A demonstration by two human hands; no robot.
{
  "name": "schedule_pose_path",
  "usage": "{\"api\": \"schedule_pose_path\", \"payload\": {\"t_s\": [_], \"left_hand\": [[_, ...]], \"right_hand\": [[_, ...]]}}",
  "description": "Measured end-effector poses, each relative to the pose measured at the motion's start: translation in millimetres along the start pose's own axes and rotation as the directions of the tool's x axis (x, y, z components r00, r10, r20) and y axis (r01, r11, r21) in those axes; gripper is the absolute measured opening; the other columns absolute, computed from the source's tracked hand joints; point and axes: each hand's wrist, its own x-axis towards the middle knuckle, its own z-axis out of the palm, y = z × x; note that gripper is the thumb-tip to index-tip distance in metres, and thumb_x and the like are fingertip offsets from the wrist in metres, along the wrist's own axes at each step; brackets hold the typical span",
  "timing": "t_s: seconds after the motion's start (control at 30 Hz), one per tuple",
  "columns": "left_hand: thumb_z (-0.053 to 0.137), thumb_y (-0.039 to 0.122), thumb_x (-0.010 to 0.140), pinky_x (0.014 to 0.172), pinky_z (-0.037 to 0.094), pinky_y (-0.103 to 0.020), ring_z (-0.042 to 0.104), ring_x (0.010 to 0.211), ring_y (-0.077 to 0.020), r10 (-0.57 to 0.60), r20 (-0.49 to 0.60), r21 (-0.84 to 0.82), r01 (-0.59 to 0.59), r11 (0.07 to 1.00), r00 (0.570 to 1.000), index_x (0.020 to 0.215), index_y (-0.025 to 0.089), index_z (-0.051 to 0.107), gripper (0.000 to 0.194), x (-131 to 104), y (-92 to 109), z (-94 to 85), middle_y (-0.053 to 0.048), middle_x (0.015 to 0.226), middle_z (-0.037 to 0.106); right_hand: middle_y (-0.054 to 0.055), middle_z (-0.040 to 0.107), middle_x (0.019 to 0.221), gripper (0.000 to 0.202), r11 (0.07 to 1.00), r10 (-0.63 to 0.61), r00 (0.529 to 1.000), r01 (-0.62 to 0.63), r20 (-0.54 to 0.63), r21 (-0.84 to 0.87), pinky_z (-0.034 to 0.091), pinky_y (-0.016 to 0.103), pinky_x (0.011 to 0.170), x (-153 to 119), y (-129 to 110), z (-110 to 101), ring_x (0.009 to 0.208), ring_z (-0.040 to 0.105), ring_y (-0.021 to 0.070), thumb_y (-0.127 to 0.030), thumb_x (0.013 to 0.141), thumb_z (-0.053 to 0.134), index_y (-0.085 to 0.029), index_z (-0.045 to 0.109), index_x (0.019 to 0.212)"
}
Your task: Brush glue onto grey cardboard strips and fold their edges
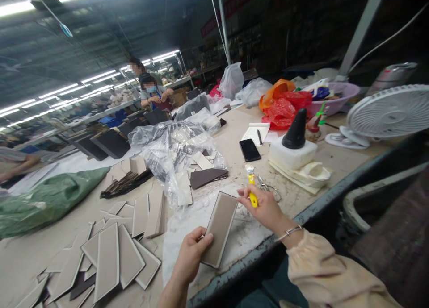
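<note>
A flat beige panel [219,227] with a pale border and dark edge slants above the white sheet at the table's front. My left hand [192,254] grips its lower left side, thumb on top. My right hand [261,207] is closed around a yellow-handled brush [252,179], whose pale tip points away from me. Its fingertips reach the panel's upper right corner; whether they pinch it I cannot tell. Just beyond that hand lies a pair of scissors [270,187], partly hidden. Similar panels [107,259] lie in a loose heap on the left.
Clear plastic bags [174,138] with dark and pale pieces lie mid-table. A phone [250,150], a notepad [251,131] and a white container [292,151] with a black cone stand right. Farther right is a white fan [392,109]. Co-workers [152,91] are at the back.
</note>
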Motion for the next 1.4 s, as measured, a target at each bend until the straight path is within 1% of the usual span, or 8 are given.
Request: {"api": "schedule_pose_path", "payload": {"t_s": [0.2, 0.3, 0.5, 0.7, 0.8, 0.93, 1.17, 1.4], "left_hand": [[0.076, 0.052, 0.065, 0.047, 0.036, -0.020, 0.047, 0.048, -0.0092, -0.008, 0.006, -0.145, 0.009, 0.989, 1.000, 0.069, 0.017, 0.050, 0.044, -8.7, -13.9, 23.7, 0.003, 0.055, 0.056], [0.076, 0.054, 0.065, 0.047, 0.034, -0.019, 0.046, 0.047, -0.0088, -0.024, 0.004, -0.172, 0.024, 0.985, 1.000, 0.070, 0.017, 0.051, 0.046, -8.9, -18.1, 30.8, 0.003, 0.055, 0.055], [0.068, 0.055, 0.075, 0.048, 0.032, -0.018, 0.046, 0.050, -0.0084, -0.023, -0.005, -0.154, 0.022, 0.988, 1.000, 0.073, 0.017, 0.052, 0.042, -12.1, -22.5, 37.0, 0.003, 0.058, 0.055], [0.064, 0.053, 0.078, 0.059, 0.040, -0.020, 0.053, 0.063, -0.0122, 0.013, 0.060, -0.092, -0.008, 0.996, 0.998, 0.090, 0.015, 0.060, 0.040, -20.4, -10.5, 45.7, -0.001, 0.073, 0.063], [0.071, 0.047, 0.074, 0.069, 0.045, -0.024, 0.058, 0.076, -0.0171, 0.073, 0.089, -0.024, -0.071, 0.997, 0.993, 0.105, 0.015, 0.060, 0.046, -19.7, 0.5, 54.5, -0.004, 0.088, 0.067], [0.068, 0.044, 0.075, 0.072, 0.046, -0.026, 0.059, 0.083, -0.0201, 0.126, 0.059, 0.061, -0.129, 0.990, 0.990, 0.110, 0.014, 0.060, 0.047, -12.6, 9.9, 64.5, -0.007, 0.098, 0.067], [0.059, 0.050, 0.082, 0.070, 0.046, -0.026, 0.058, 0.080, -0.0186, 0.128, 0.044, 0.001, -0.128, 0.992, 0.991, 0.114, 0.015, 0.057, 0.048, -8.6, 6.3, 61.0, -0.006, 0.095, 0.067], [0.054, 0.044, 0.087, 0.080, 0.047, -0.030, 0.060, 0.097, -0.0243, 0.206, 0.020, 0.094, -0.207, 0.974, 0.978, 0.123, 0.016, 0.053, 0.045, -9.5, 5.1, 65.8, -0.008, 0.108, 0.066]], "right_hand": [[0.001, 0.070, 0.084, 0.021, 0.985, 0.053, 0.999, -0.052, -0.002, 0.167, 0.050, 0.028, 0.072, -1.1, -9.8, -1.1, 0.079, 0.066, 0.0164, -0.028, 0.081, 0.065, -0.022, 0.047, 0.071], [-0.001, 0.067, 0.078, 0.022, 0.981, 0.082, 0.997, -0.081, -0.001, 0.178, 0.049, 0.027, 0.069, -0.5, -10.8, -4.8, 0.074, 0.063, 0.0154, -0.028, 0.078, 0.066, -0.022, 0.047, 0.071], [-0.002, 0.064, 0.075, 0.019, 0.982, 0.112, 0.993, -0.116, 0.036, 0.151, 0.047, 0.027, 0.067, 1.7, -9.8, -8.4, 0.069, 0.059, 0.0146, -0.030, 0.078, 0.065, -0.022, 0.049, 0.073], [-0.002, 0.062, 0.073, 0.019, 0.987, 0.133, 0.991, -0.133, 0.003, 0.095, 0.045, 0.026, 0.063, 1.0, -7.8, -6.7, 0.065, 0.056, 0.0137, -0.031, 0.076, 0.067, -0.022, 0.051, 0.073], [-0.003, 0.060, 0.070, 0.018, 0.989, 0.131, 0.991, -0.133, 0.035, 0.070, 0.044, 0.025, 0.061, -0.1, -8.6, -2.8, 0.063, 0.055, 0.0133, -0.029, 0.076, 0.066, -0.022, 0.051, 0.073], [-0.002, 0.060, 0.071, 0.017, 0.991, 0.121, 0.989, -0.125, 0.086, 0.044, 0.044, 0.026, 0.062, -1.8, -10.2, 1.6, 0.064, 0.055, 0.0135, -0.029, 0.078, 0.065, -0.022, 0.050, 0.075], [-0.001, 0.059, 0.080, 0.021, 0.957, 0.140, 0.969, -0.185, 0.203, 0.222, 0.047, 0.025, 0.065, -2.7, -10.5, 1.3, 0.070, 0.056, 0.0133, -0.029, 0.075, 0.068, -0.022, 0.049, 0.080], [-0.003, 0.053, 0.077, 0.024, 0.915, 0.174, 0.950, -0.254, 0.260, 0.314, 0.047, 0.023, 0.063, -4.6, -12.5, 1.7, 0.067, 0.052, 0.0112, -0.026, 0.073, 0.069, -0.022, 0.046, 0.080]]}}
